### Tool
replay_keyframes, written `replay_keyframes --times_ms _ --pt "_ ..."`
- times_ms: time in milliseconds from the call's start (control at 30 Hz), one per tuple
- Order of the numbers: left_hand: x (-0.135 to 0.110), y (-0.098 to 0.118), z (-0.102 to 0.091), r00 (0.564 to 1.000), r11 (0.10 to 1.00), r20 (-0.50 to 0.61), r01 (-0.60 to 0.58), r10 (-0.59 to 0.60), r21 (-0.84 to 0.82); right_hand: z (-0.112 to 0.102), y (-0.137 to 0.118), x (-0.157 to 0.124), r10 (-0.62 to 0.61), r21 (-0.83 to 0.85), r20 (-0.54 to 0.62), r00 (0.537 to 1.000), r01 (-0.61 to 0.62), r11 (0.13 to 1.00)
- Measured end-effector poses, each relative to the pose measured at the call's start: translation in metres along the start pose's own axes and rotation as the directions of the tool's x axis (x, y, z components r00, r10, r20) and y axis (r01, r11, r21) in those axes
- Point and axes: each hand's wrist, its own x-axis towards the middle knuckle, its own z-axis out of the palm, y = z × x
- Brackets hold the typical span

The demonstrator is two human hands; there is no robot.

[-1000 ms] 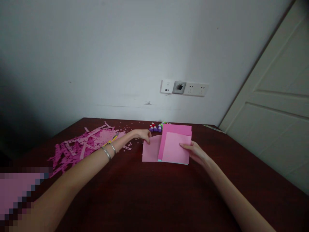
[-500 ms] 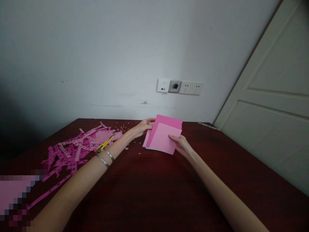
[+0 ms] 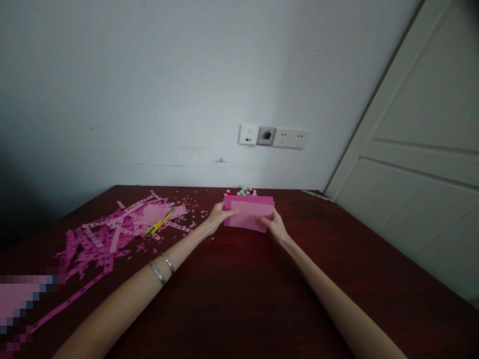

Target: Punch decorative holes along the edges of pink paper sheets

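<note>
Both hands hold a small stack of pink paper sheets [image 3: 247, 215] in front of me, tilted so that a light pink sheet faces me with a darker pink one behind it. My left hand [image 3: 219, 217] grips the left edge, its thumb on the front. My right hand [image 3: 276, 225] pinches the right edge, thumb across the front sheet; the fingers behind are hidden. Just past the top of the stack, several small colourful round-topped objects [image 3: 245, 191] in red, green and purple show; the paper hides their lower parts.
On the left of the dark red table [image 3: 232, 309] lies a heap of punched pink paper strips [image 3: 101, 239] with a yellow utility knife [image 3: 160, 223] on it. Tiny paper punchings [image 3: 192, 213] are scattered beside it. Wall sockets [image 3: 273, 136] are behind; a pale door [image 3: 422, 149] stands right.
The stack has been tipped and levelled, and its sheets are lined up more closely. My left thumb has come round to the front. The colourful objects behind now show.
</note>
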Motion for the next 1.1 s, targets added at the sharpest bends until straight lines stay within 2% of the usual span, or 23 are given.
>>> replay_keyframes --times_ms 100,233,367,467,567,733,800,900,1000,1100 --pt "-0.001 0.004 0.004 0.999 0.999 0.030 -0.021 0.020 0.026 -0.002 0.005 0.000 0.017 -0.027 0.011 1.000 -0.017 0.999" --pt "0.000 0.006 0.011 0.998 0.997 -0.008 -0.057 0.057 0.058 0.006 0.006 0.002 -0.001 -0.054 -0.045 0.999 -0.001 0.999" --pt "-0.001 0.003 0.006 0.993 0.988 -0.023 -0.115 0.118 0.100 0.007 0.005 0.001 -0.006 -0.082 -0.078 0.997 0.000 0.997" --pt "-0.005 0.004 0.004 0.990 0.984 0.016 -0.144 0.143 0.109 0.004 0.004 -0.003 -0.008 -0.091 -0.066 0.998 0.002 0.996" --pt "-0.011 0.008 0.011 0.984 0.976 0.047 -0.175 0.171 0.127 0.005 0.003 -0.006 -0.033 -0.091 -0.076 0.997 0.026 0.995" --pt "-0.015 0.013 0.019 0.967 0.953 -0.029 -0.246 0.255 0.176 0.009 0.003 -0.008 -0.076 -0.094 -0.119 0.990 0.065 0.993" --pt "-0.017 0.011 0.016 0.965 0.954 -0.055 -0.244 0.257 0.175 0.007 0.004 -0.011 -0.078 -0.094 -0.110 0.991 0.068 0.993" --pt "-0.019 0.002 0.012 0.975 0.964 -0.026 -0.216 0.222 0.156 0.003 0.009 -0.014 -0.071 -0.098 -0.084 0.994 0.062 0.993" --pt "-0.020 -0.007 0.017 0.981 0.966 0.011 -0.191 0.192 0.176 0.002 0.015 -0.016 -0.065 -0.121 -0.084 0.994 0.054 0.991" --pt "-0.018 -0.011 0.024 0.973 0.953 0.010 -0.229 0.231 0.199 0.002 0.020 -0.015 -0.069 -0.157 -0.106 0.992 0.052 0.986"
